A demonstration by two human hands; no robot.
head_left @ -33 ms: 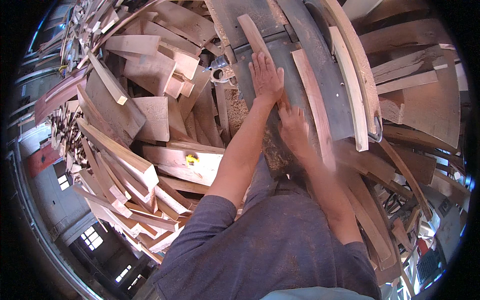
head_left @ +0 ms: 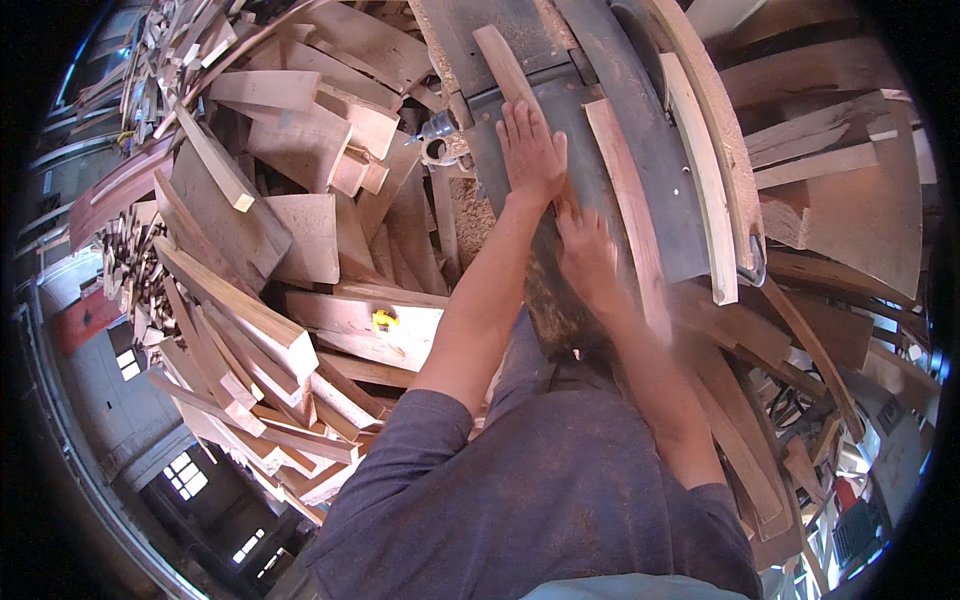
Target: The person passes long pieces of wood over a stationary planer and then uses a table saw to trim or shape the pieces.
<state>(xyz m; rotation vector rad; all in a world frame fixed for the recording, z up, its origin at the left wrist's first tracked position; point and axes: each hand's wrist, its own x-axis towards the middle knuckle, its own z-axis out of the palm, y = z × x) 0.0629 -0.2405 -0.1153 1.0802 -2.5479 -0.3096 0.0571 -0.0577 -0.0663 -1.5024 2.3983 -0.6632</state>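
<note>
A narrow wooden strip [head_left: 508, 68] lies lengthwise on the dark metal bed [head_left: 578, 130] of a woodworking machine that looks like a jointer, crossing the slot in the bed. My left hand [head_left: 532, 155] rests flat on top of the strip, fingers stretched out and pointing away from me. Behind it, at the strip's near end, my right hand [head_left: 588, 260] is closed, with its fingers curled and the index finger reaching forward along the wood. My palms hide much of the strip's near half. To the right of my hands, a second reddish strip [head_left: 630, 195] lies along the bed.
A long metal fence [head_left: 655, 150] runs along the bed's right side, with a pale strip [head_left: 702, 180] beyond it. Boards and offcuts [head_left: 300, 235] are heaped at left, a small yellow tool [head_left: 384, 320] among them. Stacked boards [head_left: 830, 175] fill the right. Sawdust [head_left: 470, 215] lies beside the machine.
</note>
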